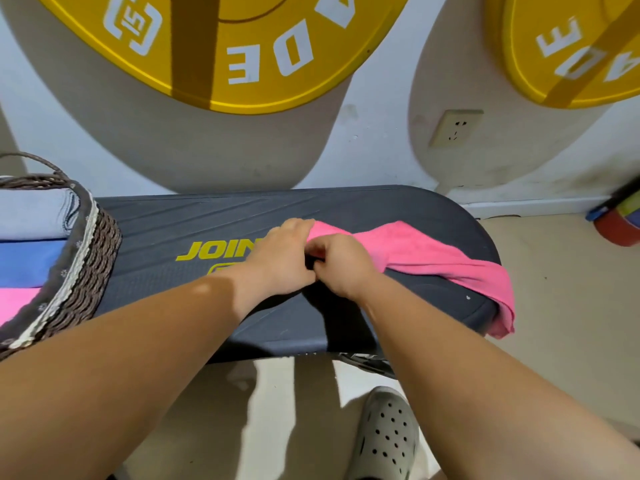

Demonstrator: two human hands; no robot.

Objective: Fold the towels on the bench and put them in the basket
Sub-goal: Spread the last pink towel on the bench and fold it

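Note:
A pink towel [426, 252] lies crumpled across the right part of the dark bench [173, 233], and its right end hangs over the bench's edge. My left hand [282, 258] and my right hand [341, 263] sit side by side at the towel's left end, both with fingers curled on the cloth. A woven basket [81, 271] stands on the left end of the bench. Inside it lie folded towels: a grey one [33, 214], a blue one [27, 263] and a pink one [15, 301].
The wall behind the bench carries two yellow weight plates [242, 46] and a socket [455, 128]. A red and blue object [618, 221] sits on the floor at the right. My grey clog [386, 438] is below the bench's front edge.

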